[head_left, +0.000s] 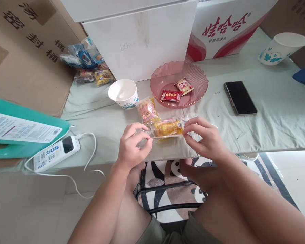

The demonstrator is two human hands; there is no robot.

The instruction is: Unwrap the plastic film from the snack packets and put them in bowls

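1. At the centre of the frame, over the near edge of the pale green cloth-covered table [244, 135], is the clear plastic packet with yellow contents [167, 128]; I can't tell whether its underside touches the cloth.
2. My left grip [134, 144] pinches its left end between thumb and fingers; my right grip [203, 137] pinches its right end the same way.
3. I judge it light, with thin, crinkly, rather slippery film. The contents look soft enough to squash, so I'd take hold by the flat film ends and keep pressure off the middle.
4. Just behind its left end, the pink-and-yellow wrapped snack [147, 110] lies on the cloth, its print too small for me to read.
5. At upper right, the white-and-red carton [223, 30] reads 娃哈哈, with 饮用纯净水 beneath.
6. At upper left, the large brown cardboard box [5, 74] shows 密, 封 and 桶 in dark print.
7. At upper centre, the white box [155, 44] bears faint handwriting I can't make out.
8. At left, the green plastic jug [40, 117] has a white label with a barcode and lines too fine to read.
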